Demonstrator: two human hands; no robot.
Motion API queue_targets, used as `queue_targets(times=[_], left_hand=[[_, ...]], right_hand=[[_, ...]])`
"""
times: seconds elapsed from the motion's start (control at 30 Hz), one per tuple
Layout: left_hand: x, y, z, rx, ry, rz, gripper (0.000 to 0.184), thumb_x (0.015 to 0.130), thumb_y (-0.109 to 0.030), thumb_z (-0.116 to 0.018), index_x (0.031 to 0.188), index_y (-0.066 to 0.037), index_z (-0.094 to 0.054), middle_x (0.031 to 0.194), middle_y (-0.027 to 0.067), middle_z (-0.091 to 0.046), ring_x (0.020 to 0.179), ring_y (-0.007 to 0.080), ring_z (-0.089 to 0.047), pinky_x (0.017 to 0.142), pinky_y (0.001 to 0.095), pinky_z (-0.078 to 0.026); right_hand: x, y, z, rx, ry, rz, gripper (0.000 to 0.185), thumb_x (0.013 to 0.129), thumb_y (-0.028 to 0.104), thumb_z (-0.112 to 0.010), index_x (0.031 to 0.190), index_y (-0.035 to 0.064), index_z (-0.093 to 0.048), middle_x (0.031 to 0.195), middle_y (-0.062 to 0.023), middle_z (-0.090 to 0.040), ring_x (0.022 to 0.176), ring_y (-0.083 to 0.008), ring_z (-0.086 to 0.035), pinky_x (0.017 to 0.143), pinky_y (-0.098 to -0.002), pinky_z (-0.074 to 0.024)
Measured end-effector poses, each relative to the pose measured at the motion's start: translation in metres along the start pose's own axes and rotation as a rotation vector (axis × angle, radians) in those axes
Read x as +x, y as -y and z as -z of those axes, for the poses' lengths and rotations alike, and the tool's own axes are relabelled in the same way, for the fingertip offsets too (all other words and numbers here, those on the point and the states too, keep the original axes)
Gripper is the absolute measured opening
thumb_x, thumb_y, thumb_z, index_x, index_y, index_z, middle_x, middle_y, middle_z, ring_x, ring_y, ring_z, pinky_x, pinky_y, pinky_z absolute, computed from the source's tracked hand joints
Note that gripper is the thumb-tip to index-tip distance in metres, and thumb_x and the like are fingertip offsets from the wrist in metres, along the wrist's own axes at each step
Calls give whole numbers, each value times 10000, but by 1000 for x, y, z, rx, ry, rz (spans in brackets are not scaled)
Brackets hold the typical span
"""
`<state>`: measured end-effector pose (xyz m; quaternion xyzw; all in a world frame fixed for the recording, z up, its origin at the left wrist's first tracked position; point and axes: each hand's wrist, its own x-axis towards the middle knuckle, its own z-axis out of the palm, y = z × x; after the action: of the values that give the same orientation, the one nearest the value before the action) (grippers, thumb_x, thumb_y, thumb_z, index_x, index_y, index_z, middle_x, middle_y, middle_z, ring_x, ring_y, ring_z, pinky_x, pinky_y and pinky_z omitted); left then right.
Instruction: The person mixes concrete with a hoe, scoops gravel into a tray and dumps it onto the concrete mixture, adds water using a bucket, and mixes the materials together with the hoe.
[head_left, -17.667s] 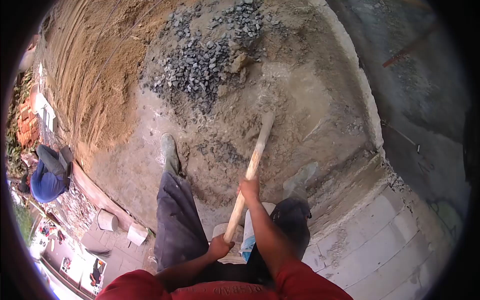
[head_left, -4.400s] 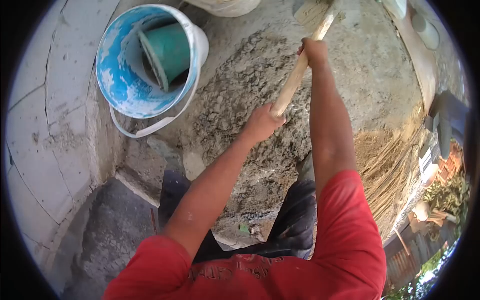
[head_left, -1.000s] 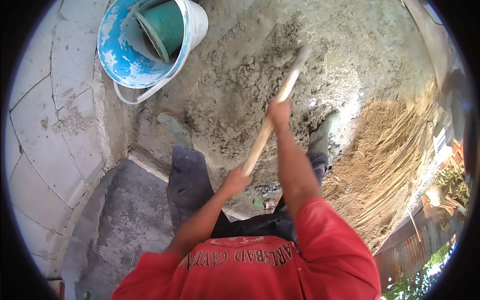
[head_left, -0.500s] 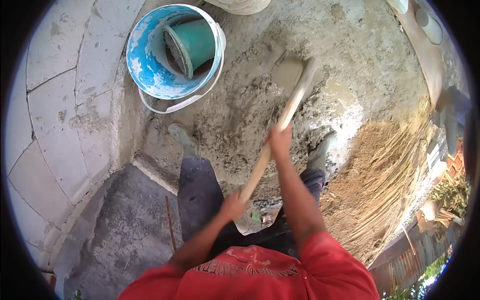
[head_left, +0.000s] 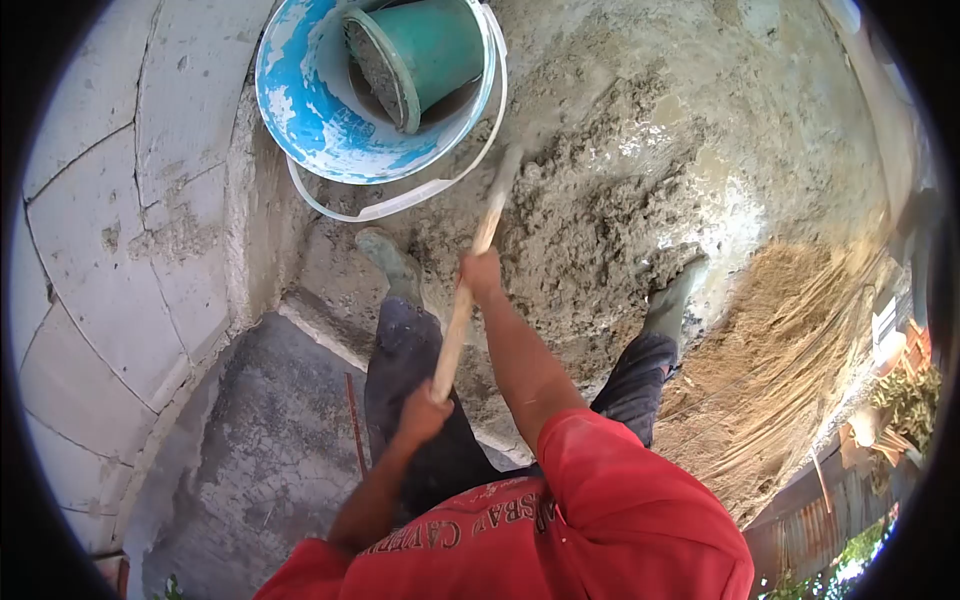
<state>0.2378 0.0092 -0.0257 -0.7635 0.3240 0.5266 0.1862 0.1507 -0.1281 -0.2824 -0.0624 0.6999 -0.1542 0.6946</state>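
My left hand [head_left: 426, 413] is closed round the lower end of the wooden handle of a hoe [head_left: 458, 335]. Farther up the same handle, my right hand [head_left: 480, 273] grips it. The handle slants up to the bucket's right side, and its far end is smeared with grey mud. I cannot make out the blade now. Wet grey mortar [head_left: 590, 210] lies in a lumpy heap right of the handle. A blue bucket [head_left: 310, 110] with a white bail handle stands just beyond my hands, holding a smaller green bucket [head_left: 440, 55] tipped on its side.
My muddy boots stand apart in the mix, the left boot [head_left: 388, 262] near the bucket and the right boot [head_left: 672, 305] by a wet patch. Brown sand [head_left: 770, 330] lies to the right. A block wall [head_left: 110, 240] rises at left, beside a grey concrete slab [head_left: 270, 440].
Both hands and the hoe have swung left, toward the bucket. The hoe's blade, visible earlier in the mortar, no longer shows clearly. The camera view has shifted, and the bucket sits higher in it.
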Motion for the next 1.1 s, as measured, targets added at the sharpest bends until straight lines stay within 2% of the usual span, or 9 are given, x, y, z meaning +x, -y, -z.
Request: queue_targets(times=[0.1,0.3,0.53,0.63,0.73,0.8,0.83,0.97,1.1], left_hand=[[-71,-35,-42,-255,219,484,427,790,-262,-755,1081,-15,-563,982,252,-682,983,442,-663,815,491,-525],[-172,-67,-88,-60,248,172,516,793,-288,-751,1183,-27,-536,1033,275,-670,1026,449,-652,866,485,-517],[83,-253,-101,-13,34,-371,491,828,-232,-736,1216,18,-570,908,242,-686,807,399,-684,721,466,-533],[149,-314,-78,-45,41,-523,475,838,-200,-736,1218,24,-560,744,169,-655,586,273,-643,576,408,-520],[109,-280,-76,-257,249,-193,439,851,-189,-709,1223,-15,-553,696,125,-632,501,224,-606,461,379,-468],[73,-202,-95,-368,290,-49,406,850,-153,-714,1194,-9,-553,644,62,-585,413,136,-512,384,327,-400],[42,-177,-94,-384,262,-3,408,840,-151,-734,1173,0,-551,650,61,-592,415,144,-518,384,334,-399],[-60,-93,-73,3,288,101,426,808,-216,-766,1132,-11,-582,729,141,-654,550,248,-643,534,396,-507],[-129,-59,-94,156,298,-105,437,788,-251,-763,1136,-49,-592,891,225,-696,845,418,-690,739,480,-546]], right_hand=[[-51,-50,34,62,246,-299,188,872,117,-633,897,-53,-556,628,-111,-594,500,-233,-609,450,-390,-498],[-160,-1,142,123,105,-180,301,879,113,-612,1085,-51,-466,648,-94,-572,467,-200,-581,410,-343,-484],[14,235,287,64,-334,528,210,881,158,-600,919,-36,-528,596,-88,-601,466,-194,-612,431,-336,-500],[86,299,309,55,-373,426,263,872,161,-626,832,-98,-604,658,-181,-660,555,-257,-686,528,-374,-576],[118,225,271,-188,-385,365,419,840,170,-653,1067,-166,-550,846,-247,-695,635,-319,-713,584,-402,-601],[79,154,227,-318,-290,229,477,822,168,-644,1179,-116,-507,1064,-308,-663,1004,-400,-686,876,-427,-569],[57,105,200,-410,-444,293,542,819,271,-686,1167,-106,-509,929,-257,-700,743,-375,-724,744,-430,-590],[-22,-65,168,-37,-223,31,345,825,161,-643,1070,-50,-525,715,-169,-659,580,-268,-684,537,-405,-544],[-155,1,236,293,-164,-84,245,840,91,-608,1008,-31,-477,631,-109,-583,453,-217,-600,410,-364,-479]])
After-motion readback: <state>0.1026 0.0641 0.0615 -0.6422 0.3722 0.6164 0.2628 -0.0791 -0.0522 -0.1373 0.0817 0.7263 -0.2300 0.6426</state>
